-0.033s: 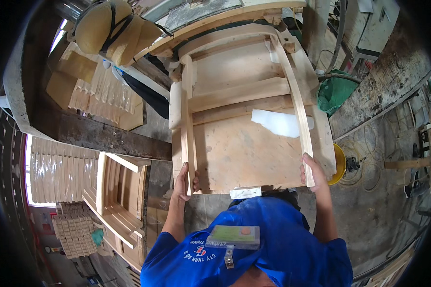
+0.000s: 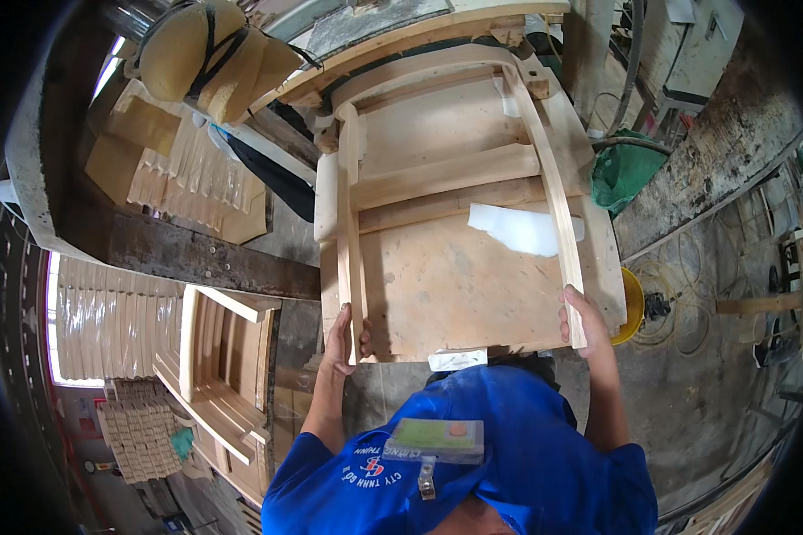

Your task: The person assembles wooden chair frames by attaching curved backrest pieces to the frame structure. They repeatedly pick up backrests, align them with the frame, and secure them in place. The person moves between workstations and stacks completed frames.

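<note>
A pale wooden chair frame (image 2: 446, 175) lies on a worn plywood board (image 2: 455, 294). It has two long side legs, a curved rail across its far end and a wide crosspiece partway down. My left hand (image 2: 342, 337) is wrapped round the near end of the left leg. Round the near end of the right leg (image 2: 558, 214) my right hand (image 2: 587, 323) is closed, the thumb lying along its top. A torn white foam sheet (image 2: 509, 227) rests on the board, partly beneath that right leg.
Beyond the board stands a wood-edged bench (image 2: 401, 36). A rusty steel beam (image 2: 214, 263) crosses at left, with more wooden frames (image 2: 227, 366) and wrapped stacks of wood (image 2: 116, 316) there. A yellow bucket (image 2: 632, 303), a green bag (image 2: 625, 174) and coiled hoses (image 2: 687, 303) are at right.
</note>
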### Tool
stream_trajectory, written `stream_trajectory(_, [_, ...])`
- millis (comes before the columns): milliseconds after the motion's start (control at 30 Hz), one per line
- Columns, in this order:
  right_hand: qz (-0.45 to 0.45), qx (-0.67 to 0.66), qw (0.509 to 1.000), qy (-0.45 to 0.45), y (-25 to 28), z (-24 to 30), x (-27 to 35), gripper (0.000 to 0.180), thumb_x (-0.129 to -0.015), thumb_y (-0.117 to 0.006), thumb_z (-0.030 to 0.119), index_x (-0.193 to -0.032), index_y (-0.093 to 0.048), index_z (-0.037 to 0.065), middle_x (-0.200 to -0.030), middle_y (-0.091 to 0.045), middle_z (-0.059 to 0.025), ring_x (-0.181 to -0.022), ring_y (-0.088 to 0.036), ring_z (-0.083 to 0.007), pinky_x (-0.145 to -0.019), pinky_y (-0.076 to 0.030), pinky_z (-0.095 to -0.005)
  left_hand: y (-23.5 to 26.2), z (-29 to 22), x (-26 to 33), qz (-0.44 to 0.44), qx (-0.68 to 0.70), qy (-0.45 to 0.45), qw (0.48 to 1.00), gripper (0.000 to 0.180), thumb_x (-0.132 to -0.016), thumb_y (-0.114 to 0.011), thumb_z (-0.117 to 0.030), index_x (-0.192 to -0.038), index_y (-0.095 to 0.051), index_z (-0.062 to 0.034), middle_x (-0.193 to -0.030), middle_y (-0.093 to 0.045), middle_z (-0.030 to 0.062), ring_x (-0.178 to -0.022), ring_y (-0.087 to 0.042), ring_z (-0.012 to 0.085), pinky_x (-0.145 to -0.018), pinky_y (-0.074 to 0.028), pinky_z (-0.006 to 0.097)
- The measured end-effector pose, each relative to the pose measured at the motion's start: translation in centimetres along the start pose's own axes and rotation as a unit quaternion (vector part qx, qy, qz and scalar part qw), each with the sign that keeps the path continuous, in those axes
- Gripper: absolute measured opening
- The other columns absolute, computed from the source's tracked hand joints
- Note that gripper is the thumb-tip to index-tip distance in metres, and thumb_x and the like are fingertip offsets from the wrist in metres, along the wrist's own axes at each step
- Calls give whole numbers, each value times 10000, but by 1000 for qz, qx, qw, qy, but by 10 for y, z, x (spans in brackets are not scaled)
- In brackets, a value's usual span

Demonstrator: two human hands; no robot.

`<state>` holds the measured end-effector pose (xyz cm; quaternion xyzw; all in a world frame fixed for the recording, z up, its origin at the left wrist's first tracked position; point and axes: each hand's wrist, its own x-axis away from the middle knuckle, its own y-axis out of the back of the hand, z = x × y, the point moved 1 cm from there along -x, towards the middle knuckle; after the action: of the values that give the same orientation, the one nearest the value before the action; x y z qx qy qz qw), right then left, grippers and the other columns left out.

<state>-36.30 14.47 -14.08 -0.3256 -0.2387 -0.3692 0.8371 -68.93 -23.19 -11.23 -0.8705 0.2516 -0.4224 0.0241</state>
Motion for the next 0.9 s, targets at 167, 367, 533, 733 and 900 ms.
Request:
stream_trajectory(167, [-28, 26, 999, 8, -4, 2, 2, 433, -953, -699, 515, -1016, -556, 111, -680, -553, 8, -454, -520, -99, -392, -423, -271, -1, -12, 3, -36, -56, 17, 998, 648, -972, -500, -729, -970, -566, -85, -649, -533, 38, -481, -507, 182, -451, -416, 316])
stream_trajectory(367, [-49, 36, 998, 6, -10, 6, 8, 410, -941, -723, 488, -985, -561, 114, -676, -548, 13, -467, -516, -81, -407, -424, -250, -2, -6, 2, -29, -37, 28, 999, 672, -978, -468, -740, -952, -555, -74, -634, -528, 39, -477, -523, 196, -439, -408, 329])
stream_trajectory(533, [-51, 46, 997, 18, -6, 4, 6, 411, -945, -719, 483, -992, -568, 104, -683, -555, 4, -477, -526, -96, -417, -431, -260, 0, -4, -1, -18, -52, 11, 998, 671, -976, -470, -744, -952, -578, -82, -638, -548, 46, -475, -523, 197, -437, -414, 328])
stream_trajectory(733, [-49, 42, 998, 18, -5, 2, 5, 409, -948, -718, 475, -1017, -578, 98, -687, -567, -4, -480, -535, -106, -415, -430, -272, 6, 1, -5, -11, -38, 0, 999, 662, -979, -478, -735, -957, -594, -84, -643, -565, 50, -481, -532, 197, -445, -435, 323])
stream_trajectory(900, [-46, 41, 998, 23, -5, -2, 2, 394, -955, -715, 455, -1050, -581, 96, -697, -575, -4, -484, -536, -104, -415, -428, -273, 4, 3, -2, -30, -43, -1, 999, 660, -974, -491, -734, -964, -594, -83, -647, -568, 53, -492, -541, 198, -459, -450, 330])
